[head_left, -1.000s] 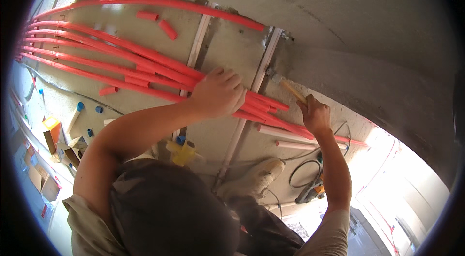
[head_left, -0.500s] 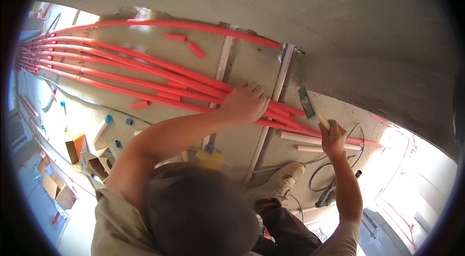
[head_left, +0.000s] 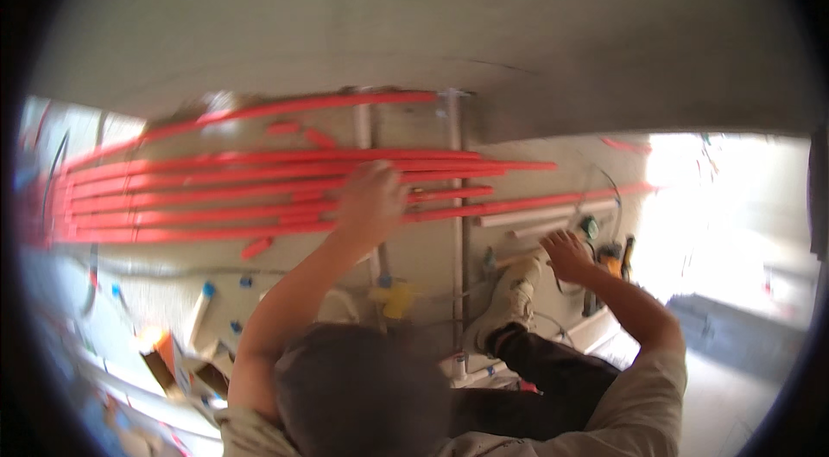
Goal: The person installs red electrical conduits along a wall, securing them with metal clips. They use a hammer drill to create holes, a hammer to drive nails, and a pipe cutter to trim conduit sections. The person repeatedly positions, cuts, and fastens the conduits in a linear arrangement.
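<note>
Several red conduit pipes run side by side along the floor, fanning in from the left. Over their right part lies my left hand, smeared by motion, so whether its fingers grip a pipe cannot be made out. My right hand is open and holds nothing, its fingers apart above the floor beside my shoe. Left of that hand, a hammer appears to lie on the floor with its pale handle toward the hand. A round green tape measure sits just beyond the fingers.
A concrete wall rises along the far side. Two pale pipes cross under the red ones. White pipe lengths and an orange-and-black power tool lie at right. Short red offcuts, blue fittings and an open cardboard box lie left.
My right hand has let go of the hammer and moved down toward the floor near my shoe. My left hand has shifted left along the pipes. The whole view has turned.
</note>
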